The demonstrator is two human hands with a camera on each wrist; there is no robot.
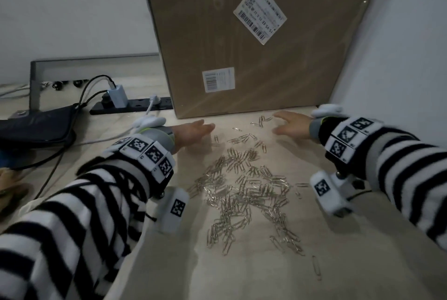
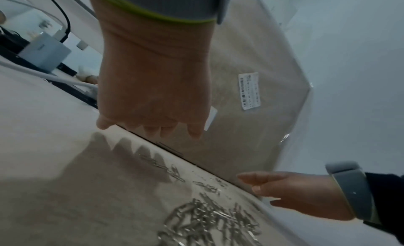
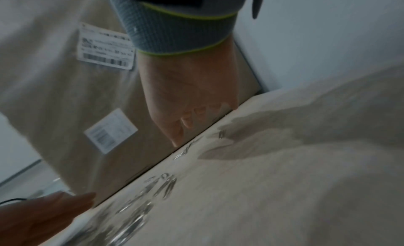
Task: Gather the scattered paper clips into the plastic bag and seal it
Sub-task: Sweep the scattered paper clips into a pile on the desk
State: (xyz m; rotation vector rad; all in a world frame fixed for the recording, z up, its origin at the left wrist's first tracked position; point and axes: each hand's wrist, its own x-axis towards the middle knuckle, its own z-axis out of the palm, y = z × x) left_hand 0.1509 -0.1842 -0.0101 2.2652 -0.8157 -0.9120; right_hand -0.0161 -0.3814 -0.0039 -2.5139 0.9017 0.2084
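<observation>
Several silver paper clips [image 1: 244, 190] lie scattered in a loose heap on the pale wooden table [image 1: 154, 273]. A few stray clips [image 1: 260, 122] lie near the foot of the cardboard box. My left hand [image 1: 196, 130] hovers flat at the heap's far left with straight fingers, holding nothing; it also shows in the left wrist view [image 2: 150, 125]. My right hand [image 1: 289, 123] hovers at the far right, fingers extended toward the stray clips, holding nothing; the right wrist view shows it [image 3: 190, 123] above the table. No plastic bag is in view.
A large cardboard box [image 1: 254, 40] with labels stands just behind the clips. A black power strip [image 1: 131, 106] with chargers and cables lies at the left, beside a dark pouch [image 1: 36, 128]. A white wall [image 1: 399, 45] bounds the right side.
</observation>
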